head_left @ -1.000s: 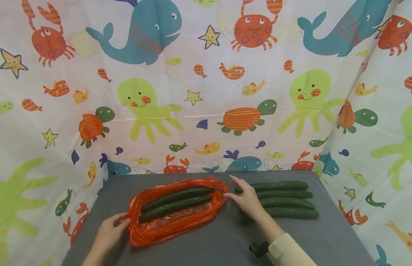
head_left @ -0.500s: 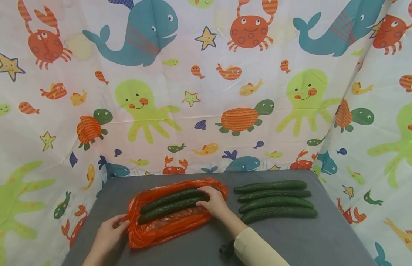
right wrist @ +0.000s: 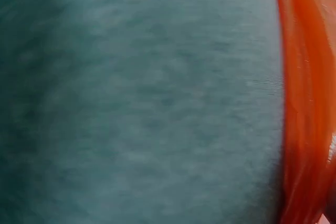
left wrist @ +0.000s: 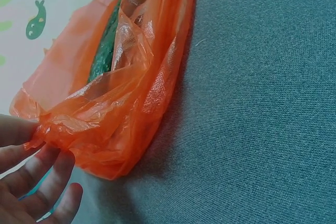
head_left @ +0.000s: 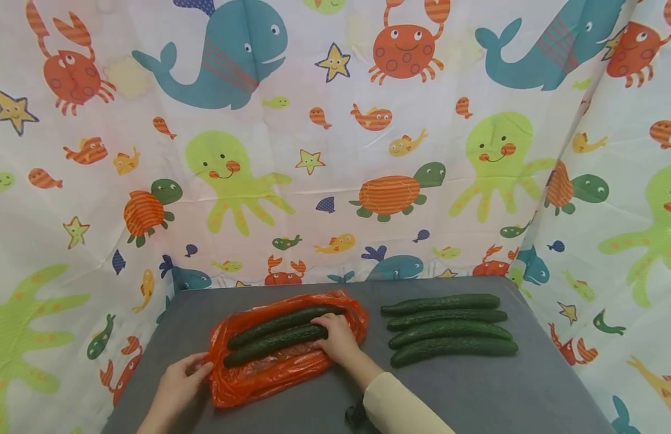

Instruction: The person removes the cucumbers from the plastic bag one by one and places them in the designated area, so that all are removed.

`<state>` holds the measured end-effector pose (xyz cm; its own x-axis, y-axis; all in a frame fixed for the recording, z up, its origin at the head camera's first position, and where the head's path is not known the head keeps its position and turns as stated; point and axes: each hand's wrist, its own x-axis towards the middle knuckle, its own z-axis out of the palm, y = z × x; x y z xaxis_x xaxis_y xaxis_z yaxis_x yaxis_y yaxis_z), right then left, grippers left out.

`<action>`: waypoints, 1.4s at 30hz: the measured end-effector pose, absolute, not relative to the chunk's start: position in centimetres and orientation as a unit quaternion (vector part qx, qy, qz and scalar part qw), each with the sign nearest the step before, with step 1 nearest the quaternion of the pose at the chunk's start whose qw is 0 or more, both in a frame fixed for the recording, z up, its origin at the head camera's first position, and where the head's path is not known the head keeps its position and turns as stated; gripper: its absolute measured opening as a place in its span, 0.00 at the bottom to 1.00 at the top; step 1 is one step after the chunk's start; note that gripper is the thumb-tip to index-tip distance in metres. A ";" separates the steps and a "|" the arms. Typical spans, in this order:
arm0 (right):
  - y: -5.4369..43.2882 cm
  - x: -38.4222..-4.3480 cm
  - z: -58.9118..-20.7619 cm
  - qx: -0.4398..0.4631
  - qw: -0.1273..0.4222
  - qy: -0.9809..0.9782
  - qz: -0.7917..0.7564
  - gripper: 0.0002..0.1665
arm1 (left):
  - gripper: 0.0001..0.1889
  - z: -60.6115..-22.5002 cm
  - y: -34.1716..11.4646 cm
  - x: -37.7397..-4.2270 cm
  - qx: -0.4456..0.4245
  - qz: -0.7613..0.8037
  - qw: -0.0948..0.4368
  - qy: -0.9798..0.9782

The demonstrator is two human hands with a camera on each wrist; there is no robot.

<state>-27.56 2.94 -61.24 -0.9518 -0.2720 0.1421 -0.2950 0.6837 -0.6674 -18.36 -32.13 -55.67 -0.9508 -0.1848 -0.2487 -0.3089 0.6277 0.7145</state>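
An orange plastic bag (head_left: pixel 276 383) lies spread open on the grey table, with two dark green cucumbers inside. My left hand (head_left: pixel 178 383) pinches the gathered left end of the bag; in the left wrist view its fingertips (left wrist: pixel 65 163) are against the crumpled plastic. Over the right part of the bag, my right hand (head_left: pixel 338 340) grips the right end of the nearer cucumber (head_left: pixel 276 342). The farther cucumber (head_left: pixel 284 321) runs alongside it, its right end just beyond the fingers. The right wrist view shows only the bag's edge (right wrist: pixel 307 93) and table surface.
Several cucumbers (head_left: pixel 449 328) lie in a row on the right side of the table (head_left: pixel 449 395). A fabric curtain (head_left: pixel 335 199) with sea animals stands behind and at both sides. A dark object (head_left: pixel 357 416) is at the right sleeve.
My right hand has come left from the bag's right edge onto the cucumbers, then shifted slightly left and nearer along the near one. My left hand has stayed at the bag's left end.
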 end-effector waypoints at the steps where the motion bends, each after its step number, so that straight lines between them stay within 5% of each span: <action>1: 2.8 -27.5 -61.4 0.154 0.024 -0.920 0.360 0.29 | 0.30 -55.7 -32.1 -18.3 -0.139 0.410 0.077 0.898; 20: 4.3 -26.7 -57.0 0.184 0.083 -0.912 0.356 0.24 | 0.32 -55.6 -32.1 -18.4 -0.141 0.413 0.074 0.897; 42: 16.0 -23.6 -54.0 0.155 0.130 -0.894 0.400 0.24 | 0.33 -56.2 -32.0 -18.4 -0.144 0.409 0.083 0.897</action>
